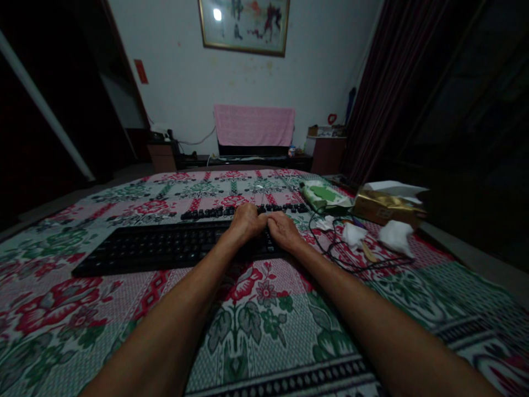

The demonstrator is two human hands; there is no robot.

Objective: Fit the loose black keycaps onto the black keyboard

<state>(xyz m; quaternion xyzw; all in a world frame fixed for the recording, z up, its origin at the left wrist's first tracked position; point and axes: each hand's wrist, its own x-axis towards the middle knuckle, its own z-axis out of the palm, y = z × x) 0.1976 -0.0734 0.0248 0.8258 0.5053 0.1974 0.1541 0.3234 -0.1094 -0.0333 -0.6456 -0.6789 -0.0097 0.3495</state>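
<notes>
Bare forearms (173, 314) stretch over patterned cloth (256, 331); left hand (247, 221), right hand (284, 229) together at right part of black keyboard (149, 245). Fingers curled, can't tell if pinching anything. Keyboard flat on cloth, black keycaps (206, 213) lined behind, crumpled tissues (395, 237) off right.

Left forearm (177, 309), right forearm (363, 303) bare, tapering toward wrists (232, 238); left grip (248, 221), right grip (284, 229) bare too.

The red-and-green floral-clothed surface (256, 353) carries a long black keyboard (161, 243), small black keycaps (204, 213), crumpled white tissues (394, 236) and a shiny gold box (384, 206).
</notes>
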